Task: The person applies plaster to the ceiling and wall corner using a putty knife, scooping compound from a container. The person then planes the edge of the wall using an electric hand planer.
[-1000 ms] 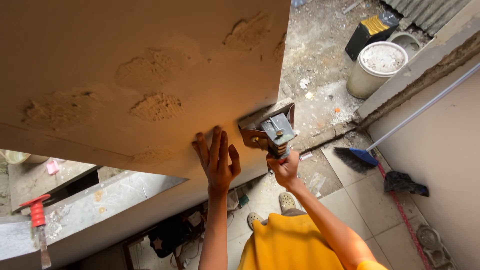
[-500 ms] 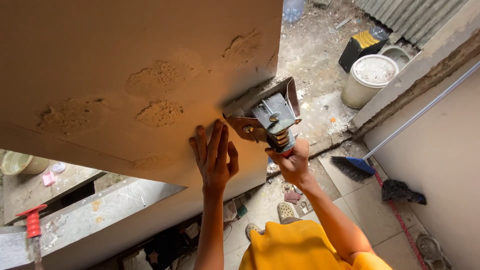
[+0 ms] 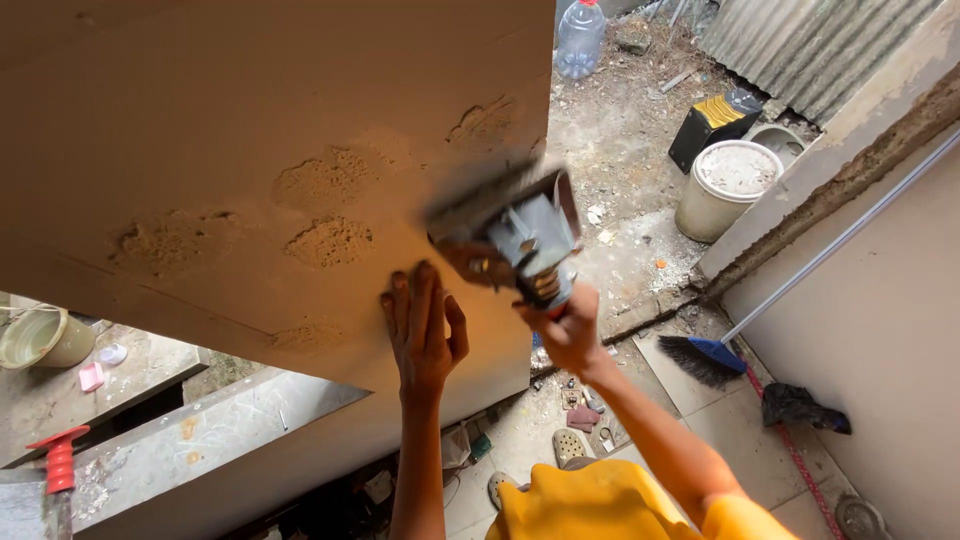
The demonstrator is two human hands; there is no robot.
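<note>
Overhead, seen from the head camera, a broad tan plastered slab (image 3: 250, 130) fills the upper left of the view, its surface marked by several rough, pitted patches (image 3: 330, 240). The left hand (image 3: 425, 325) is pressed flat against this surface near its lower edge, fingers spread wide and pointing upward, holding nothing. Just beside it, to the right, the right hand (image 3: 570, 330) is closed tightly around the handle of a plastering trowel (image 3: 510, 225). The trowel's flat blade lies against the slab near its right edge, and the tool is blurred. Both forearms rise from a yellow shirt (image 3: 600, 505) at the bottom of the frame.

Far below on the right, a white bucket (image 3: 728, 190) with pale contents stands on the littered ground, with a black-and-yellow container (image 3: 715, 125) just behind it and a clear plastic bottle (image 3: 580, 40) farther up. A corrugated metal sheet (image 3: 800, 45) leans in the upper right corner. A broom with a blue head (image 3: 705, 358) rests on the tiled floor, its long handle running up along the pale wall (image 3: 880, 330); a dark rag (image 3: 800, 405) lies near it. At the lower left, a red-handled tool (image 3: 58, 458) sits on a concrete ledge, and a greenish bucket (image 3: 45, 338) stands beyond it.
</note>
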